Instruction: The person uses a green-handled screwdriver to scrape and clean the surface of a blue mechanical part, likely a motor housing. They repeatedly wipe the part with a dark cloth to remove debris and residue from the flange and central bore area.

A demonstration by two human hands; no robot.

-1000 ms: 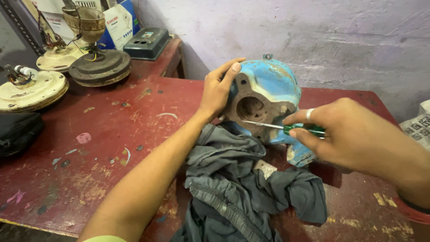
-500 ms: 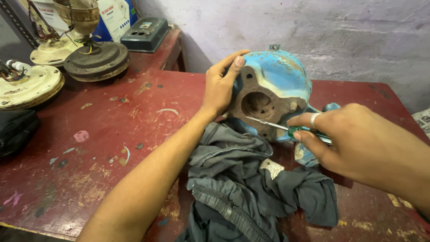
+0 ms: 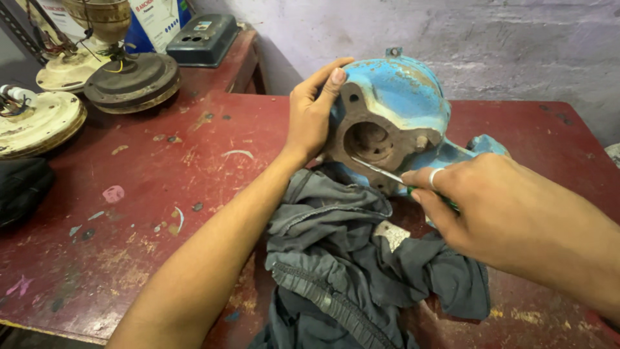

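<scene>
A blue, rusty pump housing (image 3: 403, 97) stands on a worn red table (image 3: 161, 194), its round flanged opening facing me. My left hand (image 3: 313, 116) grips the housing's left edge, fingers over the top of the flange. My right hand (image 3: 497, 207), a ring on one finger, is shut on a green-handled screwdriver (image 3: 381, 171). The thin metal tip touches the lower rim of the flange. A crumpled grey cloth (image 3: 361, 258) lies under and in front of the housing.
Ceiling-fan parts sit at the back left: a cream motor cover (image 3: 32, 123), a dark brown one (image 3: 132, 81) and a brass-coloured one (image 3: 106, 16). A dark switch box (image 3: 206, 39) rests on a side table. A black bag (image 3: 19, 187) lies at the left edge.
The view has drawn closer to the housing. My left hand has stayed on the housing's edge, and my right hand keeps the screwdriver tip at the flange's lower rim.
</scene>
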